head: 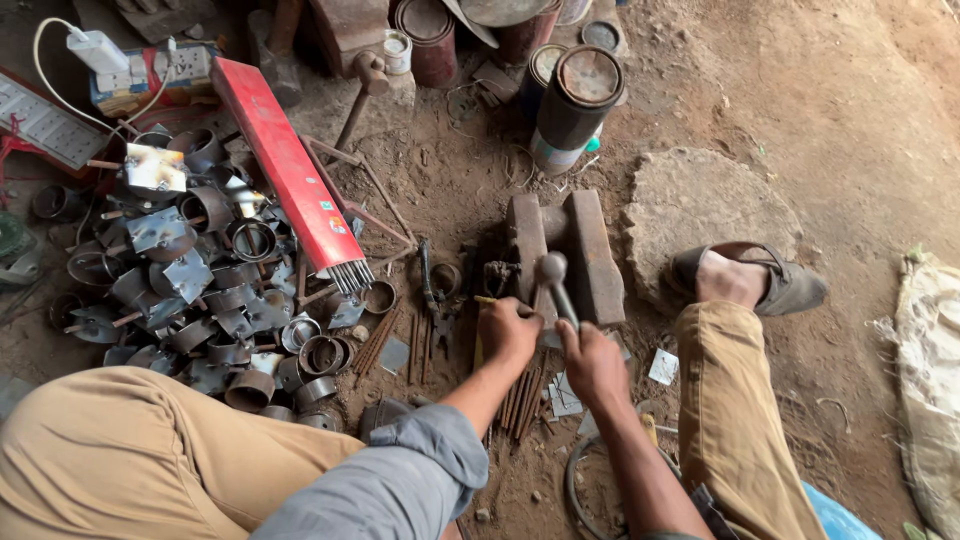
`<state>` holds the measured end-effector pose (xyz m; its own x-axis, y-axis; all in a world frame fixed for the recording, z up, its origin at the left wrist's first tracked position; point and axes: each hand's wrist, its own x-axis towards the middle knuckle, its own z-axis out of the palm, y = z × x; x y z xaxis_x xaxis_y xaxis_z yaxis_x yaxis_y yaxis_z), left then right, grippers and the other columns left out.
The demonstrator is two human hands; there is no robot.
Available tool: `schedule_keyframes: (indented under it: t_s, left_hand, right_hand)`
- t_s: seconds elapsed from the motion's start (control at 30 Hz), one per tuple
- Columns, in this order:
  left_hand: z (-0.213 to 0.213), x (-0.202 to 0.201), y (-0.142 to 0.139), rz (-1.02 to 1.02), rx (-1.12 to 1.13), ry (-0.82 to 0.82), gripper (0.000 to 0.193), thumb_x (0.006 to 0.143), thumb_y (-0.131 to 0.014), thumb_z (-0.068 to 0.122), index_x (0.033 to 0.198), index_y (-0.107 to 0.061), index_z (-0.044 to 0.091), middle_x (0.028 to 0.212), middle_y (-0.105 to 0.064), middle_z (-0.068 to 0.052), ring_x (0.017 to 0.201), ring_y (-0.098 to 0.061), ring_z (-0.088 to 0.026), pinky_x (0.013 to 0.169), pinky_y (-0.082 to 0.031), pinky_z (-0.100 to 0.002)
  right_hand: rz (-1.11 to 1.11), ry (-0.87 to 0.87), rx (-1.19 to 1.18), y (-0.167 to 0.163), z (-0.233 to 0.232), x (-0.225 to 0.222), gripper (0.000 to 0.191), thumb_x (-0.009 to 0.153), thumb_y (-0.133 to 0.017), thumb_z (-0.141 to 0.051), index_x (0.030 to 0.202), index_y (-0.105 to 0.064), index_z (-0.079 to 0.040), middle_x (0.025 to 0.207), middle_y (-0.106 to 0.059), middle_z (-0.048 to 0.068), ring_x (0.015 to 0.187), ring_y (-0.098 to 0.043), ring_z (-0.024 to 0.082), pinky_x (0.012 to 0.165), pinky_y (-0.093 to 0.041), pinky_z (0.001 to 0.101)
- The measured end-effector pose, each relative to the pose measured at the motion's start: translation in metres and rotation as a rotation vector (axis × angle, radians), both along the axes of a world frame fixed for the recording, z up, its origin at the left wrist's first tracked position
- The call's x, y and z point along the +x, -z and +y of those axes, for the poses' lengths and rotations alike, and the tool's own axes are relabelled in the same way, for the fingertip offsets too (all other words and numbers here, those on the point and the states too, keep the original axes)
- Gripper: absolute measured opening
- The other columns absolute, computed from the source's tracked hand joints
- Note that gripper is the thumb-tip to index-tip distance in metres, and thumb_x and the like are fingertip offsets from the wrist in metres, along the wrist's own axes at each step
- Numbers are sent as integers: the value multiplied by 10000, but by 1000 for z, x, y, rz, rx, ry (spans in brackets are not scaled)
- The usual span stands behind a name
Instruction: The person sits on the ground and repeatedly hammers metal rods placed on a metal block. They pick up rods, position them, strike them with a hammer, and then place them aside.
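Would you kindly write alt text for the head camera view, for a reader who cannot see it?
Seen from above, a person crouched on a dirt floor grips a hammer in the right hand, while the left hand rests by a rusty iron block. A pile of small metal cups and a red box of rods lie to the left.

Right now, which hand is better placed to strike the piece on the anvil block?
Probably the right hand: it grips the hammer, whose head sits above the anvil block. The left hand is lower, at the block's near edge, apparently steadying the work.
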<state>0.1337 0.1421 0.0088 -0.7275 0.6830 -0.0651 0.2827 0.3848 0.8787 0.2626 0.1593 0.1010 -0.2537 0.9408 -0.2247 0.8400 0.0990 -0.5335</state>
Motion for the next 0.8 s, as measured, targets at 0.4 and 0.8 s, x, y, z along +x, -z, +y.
schedule_keyframes:
  t_s: [0.4,0.8]
  left_hand:
    - [1,3,-3,-38,-60,-15,167,661,-829,207,759,-788,77,730,-734,-186,719,-748,-347,702,-606,-414]
    - [-4,6,-14,-65,-59,-25,190,672,-821,214,780,-775,64,755,-742,-181,735,-758,-338,716,-614,-420]
  right_hand:
    - [-62,-7,61,10,15,-10,580,1012,-526,-575,863,-664,-32,694,-666,229,645,-637,399,605,-488,528]
    - [35,35,75,13,13,-5,527,1047,-545,-515,826,-658,-49,659,-631,144,597,-605,263,558,-445,414]
